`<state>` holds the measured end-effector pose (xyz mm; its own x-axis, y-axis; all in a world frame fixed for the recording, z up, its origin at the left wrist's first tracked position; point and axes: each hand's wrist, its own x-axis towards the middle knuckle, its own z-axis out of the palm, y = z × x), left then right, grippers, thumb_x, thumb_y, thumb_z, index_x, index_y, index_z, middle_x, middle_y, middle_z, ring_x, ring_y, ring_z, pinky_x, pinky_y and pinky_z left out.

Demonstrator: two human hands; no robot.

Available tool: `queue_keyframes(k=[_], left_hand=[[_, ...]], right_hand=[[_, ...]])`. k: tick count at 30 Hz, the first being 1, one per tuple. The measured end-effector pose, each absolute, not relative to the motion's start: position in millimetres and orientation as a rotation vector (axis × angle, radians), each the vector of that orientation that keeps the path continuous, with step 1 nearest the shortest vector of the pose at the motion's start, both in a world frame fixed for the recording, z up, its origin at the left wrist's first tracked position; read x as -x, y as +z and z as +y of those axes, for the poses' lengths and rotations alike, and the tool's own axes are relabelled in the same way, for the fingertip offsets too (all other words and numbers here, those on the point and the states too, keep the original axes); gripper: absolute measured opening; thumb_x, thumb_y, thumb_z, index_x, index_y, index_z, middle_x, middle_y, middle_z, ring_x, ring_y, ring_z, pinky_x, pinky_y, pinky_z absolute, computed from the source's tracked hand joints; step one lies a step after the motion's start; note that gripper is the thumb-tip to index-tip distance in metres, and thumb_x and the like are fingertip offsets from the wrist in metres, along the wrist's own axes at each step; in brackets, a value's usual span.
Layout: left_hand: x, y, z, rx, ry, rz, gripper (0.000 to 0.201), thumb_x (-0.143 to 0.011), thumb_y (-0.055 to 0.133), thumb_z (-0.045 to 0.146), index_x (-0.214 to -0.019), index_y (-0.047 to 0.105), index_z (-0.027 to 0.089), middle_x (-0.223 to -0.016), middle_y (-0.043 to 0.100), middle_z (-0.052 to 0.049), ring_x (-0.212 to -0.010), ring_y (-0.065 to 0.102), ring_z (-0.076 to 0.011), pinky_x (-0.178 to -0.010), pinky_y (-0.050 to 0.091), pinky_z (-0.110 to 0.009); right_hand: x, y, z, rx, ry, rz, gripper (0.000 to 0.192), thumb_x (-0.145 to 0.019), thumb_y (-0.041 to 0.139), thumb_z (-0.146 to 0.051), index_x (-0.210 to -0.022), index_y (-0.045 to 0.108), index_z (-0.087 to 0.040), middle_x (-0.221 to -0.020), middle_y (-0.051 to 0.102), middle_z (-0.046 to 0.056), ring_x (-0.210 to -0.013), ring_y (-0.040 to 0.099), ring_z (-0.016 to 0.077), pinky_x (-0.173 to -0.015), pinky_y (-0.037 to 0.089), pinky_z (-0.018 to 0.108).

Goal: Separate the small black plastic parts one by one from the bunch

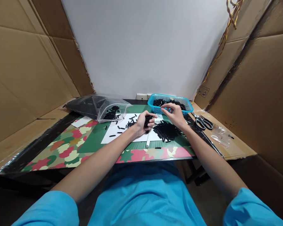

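Observation:
A handful of small black stick-like pieces (148, 121) lies in my left hand (142, 123), whose fingers curl round them over a white sheet (108, 138). To its right, my right hand (174, 115) is raised in front of the blue basket (189, 108), above a dark pile of the same pieces (166, 130). Its thumb and fingertips come close together in a pinch; anything between them is too small to make out. A white strip-like object (148, 140) lies below my left hand. Loose black pieces (121, 128) are scattered on the sheet to the left.
At the back left, a clear zip bag (100, 106) holds more black pieces. Scissors (202, 123) and a small clear plastic bag (220, 135) lie on the right. Cardboard walls (25, 62) close in both sides, and twisted wires (223, 40) hang at the right.

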<state>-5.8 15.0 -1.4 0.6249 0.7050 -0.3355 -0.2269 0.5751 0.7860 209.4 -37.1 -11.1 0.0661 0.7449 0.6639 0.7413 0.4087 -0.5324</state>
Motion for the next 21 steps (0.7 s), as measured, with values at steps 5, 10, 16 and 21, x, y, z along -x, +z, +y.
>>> queue_keyframes(k=[5,10,16,21], left_hand=[[4.4,-3.4,16.9,-0.758,0.575,0.73,0.039,-0.109,0.075,0.038,-0.141,0.07,0.018,-0.138,0.074,-0.012,-0.113,0.077,-0.0275,-0.093,0.068,-0.048],[3.4,-4.5,17.4,-0.749,0.561,0.734,0.04,-0.108,0.075,0.038,-0.143,0.069,0.019,-0.141,0.073,-0.013,-0.117,0.076,-0.029,-0.097,0.068,-0.05],[3.2,-4.0,16.6,-0.754,0.563,0.729,0.04,-0.108,0.075,0.038,-0.143,0.069,0.019,-0.141,0.073,-0.013,-0.117,0.076,-0.0291,-0.097,0.067,-0.05],[2.3,-3.9,16.4,-0.768,0.566,0.739,0.04,-0.108,0.075,0.04,-0.141,0.07,0.018,-0.139,0.073,-0.012,-0.114,0.076,-0.0283,-0.095,0.068,-0.048]], right_hand=[[-179.5,-11.5,-42.2,1.187,0.083,-1.87,0.028,-0.111,0.074,-0.039,-0.13,0.075,-0.02,-0.134,0.076,0.01,-0.115,0.076,0.026,-0.102,0.066,0.049],[-179.1,-15.9,-40.8,1.16,0.12,-1.903,0.028,-0.11,0.074,-0.039,-0.13,0.075,-0.02,-0.134,0.076,0.01,-0.115,0.076,0.026,-0.101,0.066,0.049],[-179.6,-17.0,-39.5,1.117,0.137,-1.893,0.028,-0.111,0.073,-0.04,-0.13,0.074,-0.02,-0.134,0.076,0.01,-0.114,0.076,0.0257,-0.1,0.066,0.048],[-177.3,-17.2,-39.6,1.077,0.162,-1.878,0.031,-0.11,0.074,-0.04,-0.134,0.073,-0.019,-0.135,0.075,0.011,-0.115,0.077,0.0265,-0.1,0.067,0.049]])
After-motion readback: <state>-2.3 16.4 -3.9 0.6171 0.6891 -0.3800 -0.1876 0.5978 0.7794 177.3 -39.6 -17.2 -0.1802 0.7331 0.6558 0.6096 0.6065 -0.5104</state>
